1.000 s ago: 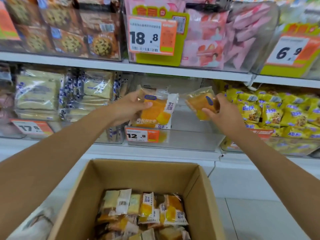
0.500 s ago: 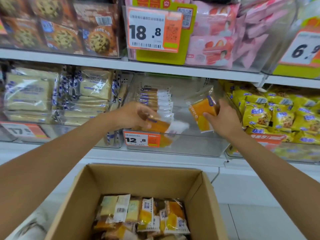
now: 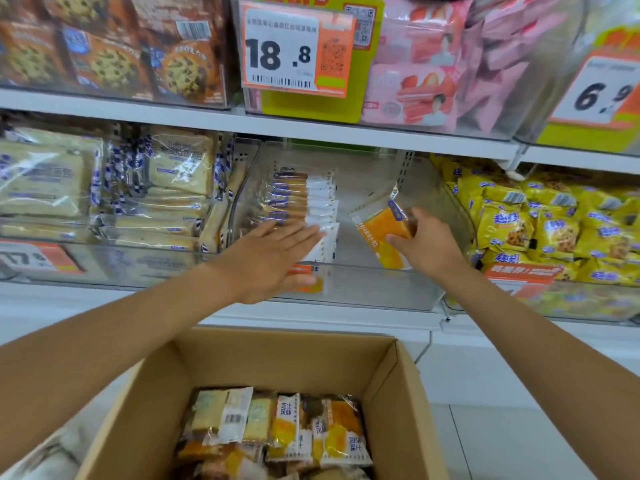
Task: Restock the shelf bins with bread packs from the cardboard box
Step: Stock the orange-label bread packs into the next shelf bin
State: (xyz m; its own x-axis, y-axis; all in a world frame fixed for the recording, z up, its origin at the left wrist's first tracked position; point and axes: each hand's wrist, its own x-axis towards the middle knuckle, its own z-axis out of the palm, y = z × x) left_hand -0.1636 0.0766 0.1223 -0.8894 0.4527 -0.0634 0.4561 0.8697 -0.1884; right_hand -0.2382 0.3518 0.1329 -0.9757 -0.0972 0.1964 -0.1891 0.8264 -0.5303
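A clear shelf bin (image 3: pixel 377 292) in the middle holds a row of orange-and-white bread packs (image 3: pixel 301 199) standing on its left side. My left hand (image 3: pixel 273 258) lies flat, fingers spread, against the front pack of that row and grips nothing. To its right, my right hand (image 3: pixel 427 244) holds one orange bread pack (image 3: pixel 382 233) tilted inside the bin's vacant right half. Below, an open cardboard box (image 3: pixel 398 393) contains several more bread packs (image 3: pixel 287 431).
Pale toast packs (image 3: pixel 104 188) fill the bin to the left, yellow snack bags (image 3: pixel 543 230) the bin to the right. Above is a shelf with cookie boxes (image 3: pixel 110 50), pink packs (image 3: pixel 426 77) and an 18.8 price tag (image 3: pixel 298 53). White floor tiles lie at lower right.
My left hand set its pack into the row and let go, now pressing flat on it. My right hand lowered its pack deeper into the bin. The view moved closer.
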